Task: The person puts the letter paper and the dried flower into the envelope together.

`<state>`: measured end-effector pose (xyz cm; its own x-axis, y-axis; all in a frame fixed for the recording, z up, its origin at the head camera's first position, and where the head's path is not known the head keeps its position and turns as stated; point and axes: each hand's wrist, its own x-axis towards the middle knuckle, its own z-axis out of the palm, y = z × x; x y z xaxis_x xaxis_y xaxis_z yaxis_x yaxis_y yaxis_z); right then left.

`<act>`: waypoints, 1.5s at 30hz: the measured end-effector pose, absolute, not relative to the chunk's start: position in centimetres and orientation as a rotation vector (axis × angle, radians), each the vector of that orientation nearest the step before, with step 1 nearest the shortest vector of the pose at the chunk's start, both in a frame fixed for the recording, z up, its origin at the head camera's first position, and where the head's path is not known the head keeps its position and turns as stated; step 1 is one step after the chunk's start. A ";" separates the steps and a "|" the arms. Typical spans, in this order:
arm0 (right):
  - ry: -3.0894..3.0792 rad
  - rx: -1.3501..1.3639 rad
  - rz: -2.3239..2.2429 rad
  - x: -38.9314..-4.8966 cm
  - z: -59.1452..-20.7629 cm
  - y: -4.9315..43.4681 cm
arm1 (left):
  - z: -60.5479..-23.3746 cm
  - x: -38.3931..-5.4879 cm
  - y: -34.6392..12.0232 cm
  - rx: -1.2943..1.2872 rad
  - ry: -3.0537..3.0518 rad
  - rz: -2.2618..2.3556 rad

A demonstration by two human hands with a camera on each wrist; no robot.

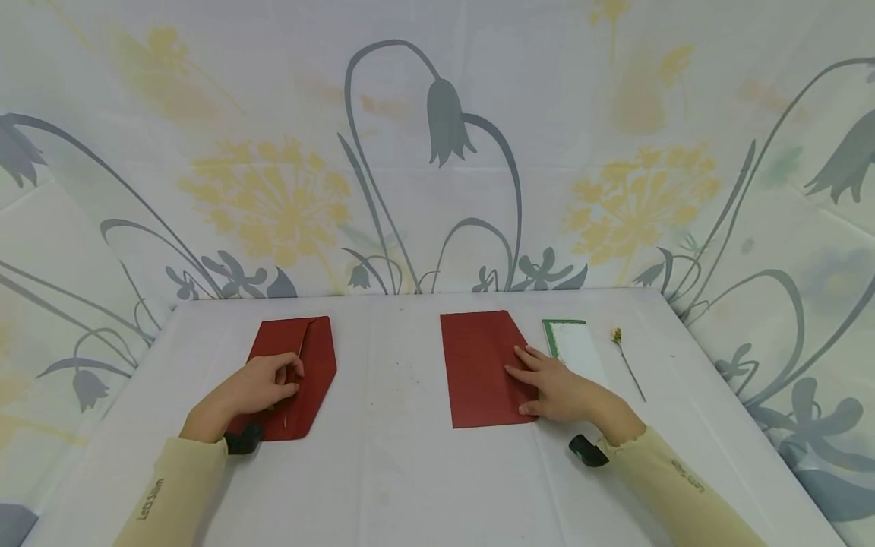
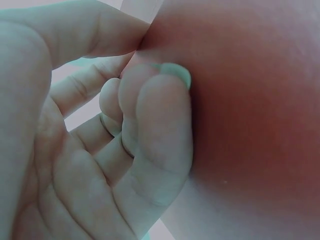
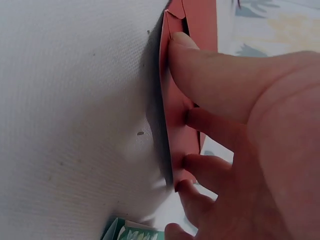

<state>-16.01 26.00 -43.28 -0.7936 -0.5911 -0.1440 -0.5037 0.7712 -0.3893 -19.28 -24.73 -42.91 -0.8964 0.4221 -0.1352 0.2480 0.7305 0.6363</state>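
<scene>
A red envelope (image 1: 318,395) lies on the left of the white table, with a flap edge running down it. My left hand (image 1: 263,384) is over this envelope; in the left wrist view its thumb and index finger pinch the edge of the red paper (image 2: 250,110), the other fingers curled. Nearer the middle lies a second red envelope (image 1: 475,372). My right hand (image 1: 557,384) rests on its right side with fingers spread, and the right wrist view shows thumb and fingertips pressing the flap (image 3: 175,110).
Right of the second envelope is a white card with a green border (image 1: 577,346), partly hidden by my right hand. Farther right lies a small dried flower (image 1: 630,368) on a thin stem. A flower-printed cloth (image 1: 307,114) stands behind the table (image 1: 403,486).
</scene>
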 end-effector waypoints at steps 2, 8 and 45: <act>2.687 -0.842 -0.499 -15.9 -43.2 26.0 | -43.0 -19.3 -24.7 0.526 2.663 0.917; 2.678 -0.812 -0.562 -15.5 -43.4 26.0 | -43.0 -19.2 -24.6 0.540 2.652 0.913; 2.645 -0.797 -0.700 -15.2 -43.6 26.6 | -41.3 -20.5 -16.2 0.888 2.534 1.229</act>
